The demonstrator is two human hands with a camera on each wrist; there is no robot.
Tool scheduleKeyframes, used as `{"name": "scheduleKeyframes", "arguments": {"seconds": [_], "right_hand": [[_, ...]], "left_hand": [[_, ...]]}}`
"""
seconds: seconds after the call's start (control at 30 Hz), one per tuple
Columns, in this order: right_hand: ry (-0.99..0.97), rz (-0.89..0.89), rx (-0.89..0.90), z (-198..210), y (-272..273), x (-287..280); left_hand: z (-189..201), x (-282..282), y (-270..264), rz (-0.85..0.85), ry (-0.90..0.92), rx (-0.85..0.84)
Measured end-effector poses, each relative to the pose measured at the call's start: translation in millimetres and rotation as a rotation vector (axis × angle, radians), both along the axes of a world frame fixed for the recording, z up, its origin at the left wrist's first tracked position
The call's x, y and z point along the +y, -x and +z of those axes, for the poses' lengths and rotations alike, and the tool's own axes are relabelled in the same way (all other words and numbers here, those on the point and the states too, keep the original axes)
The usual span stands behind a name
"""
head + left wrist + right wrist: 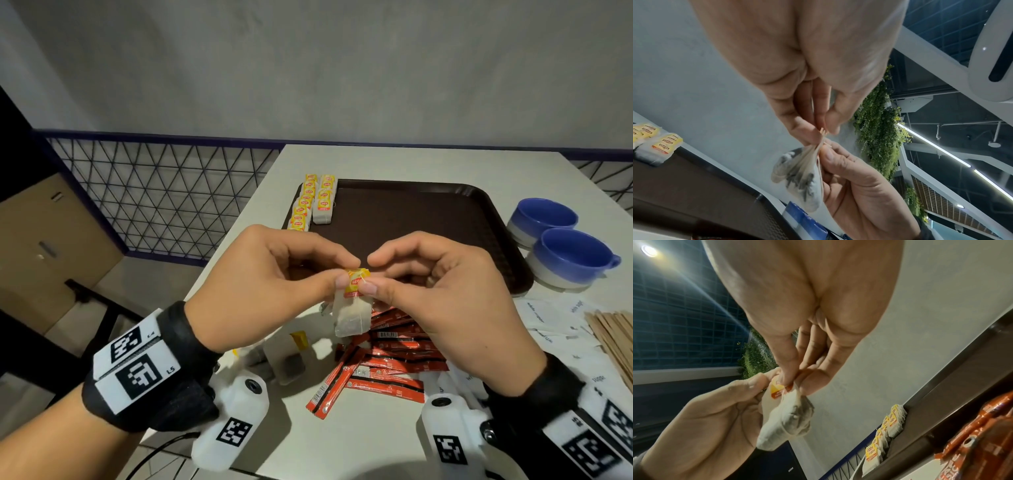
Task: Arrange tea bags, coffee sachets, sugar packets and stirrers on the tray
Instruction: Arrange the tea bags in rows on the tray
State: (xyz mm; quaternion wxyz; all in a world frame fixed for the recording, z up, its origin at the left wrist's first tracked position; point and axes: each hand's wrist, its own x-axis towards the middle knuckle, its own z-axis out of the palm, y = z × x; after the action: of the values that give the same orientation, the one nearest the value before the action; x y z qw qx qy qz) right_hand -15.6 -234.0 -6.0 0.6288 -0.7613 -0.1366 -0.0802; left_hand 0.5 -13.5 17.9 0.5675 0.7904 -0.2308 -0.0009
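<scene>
So the tea bag (352, 317) is pinched at its tag by both the left hand (260, 287) and the right hand (442, 291), hanging long-axis down, with the tray (411, 219) rows lying far-left of it.

tea bags (313, 202) on tray (428, 219) left edge | cups (558, 240) right of tray

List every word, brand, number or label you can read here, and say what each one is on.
"Lipton": yellow paper tag of the tea bag pinched by both hands.
"Lipton": yellow tags of the tea bags in rows on the brown tray.
"L4", "L5": left wristband markers.
White sugar packets, red coffee sachets: print too blurred.
</scene>
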Motion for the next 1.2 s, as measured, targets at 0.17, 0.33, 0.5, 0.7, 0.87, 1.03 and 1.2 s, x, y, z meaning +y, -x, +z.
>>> {"name": "scheduleKeyframes", "arguments": {"seconds": [0.17,0.33,0.5,0.7,0.87,1.03,1.2], "right_hand": [[-0.004,0.011,-0.012,0,1,1],[-0.034,0.005,-0.044,-3,1,1],[-0.012,0.040,-0.029,1,2,3],[0.059,0.068,-0.007,0,5,5],[0.081,0.028,0.028,-5,4,1],[0.058,0.014,0.035,-6,5,0],[0.077,0.008,0.040,-10,6,0]], "left_hand": [[-1,-3,2,0.018,-0.048,-0.034],[-1,-2,-1,0.035,-0.053,-0.028],[-3,-1,-1,0.032,-0.033,-0.007],[-6,6,6,0.015,0.016,0.107],[-14,41,3,0.006,-0.315,0.117],[-39,65,-1,0.027,-0.860,0.124],[-61,58,-1,-0.043,-1.032,0.114]]}}
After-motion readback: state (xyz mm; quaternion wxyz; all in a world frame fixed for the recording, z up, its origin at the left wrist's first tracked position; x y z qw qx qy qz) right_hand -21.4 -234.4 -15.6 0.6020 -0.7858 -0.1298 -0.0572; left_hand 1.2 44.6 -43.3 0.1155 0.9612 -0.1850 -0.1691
